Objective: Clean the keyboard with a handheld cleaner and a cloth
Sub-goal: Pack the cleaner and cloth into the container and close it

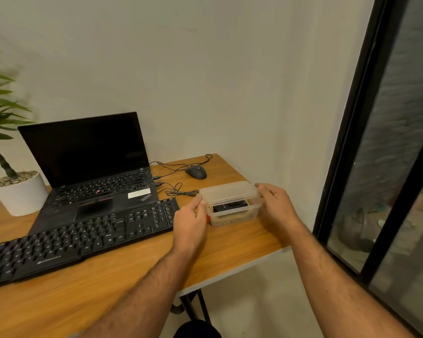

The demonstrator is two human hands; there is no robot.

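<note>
A black external keyboard (83, 237) lies across the wooden desk (242, 247), in front of a laptop. To its right stands a clear plastic box (233, 214) with a black object (230, 206) and a pale cloth-like thing inside. Its translucent lid (228, 192) is tilted up off the box. My left hand (193, 220) pinches the lid's left end. My right hand (276, 203) pinches the lid's right end with thumb and fingers.
An open black laptop (91, 167) sits behind the keyboard. A dark mouse (195, 172) and loose black cables (178, 189) lie behind the box. A white plant pot (22, 193) stands far left. The desk's right edge is near a black window frame (347, 142).
</note>
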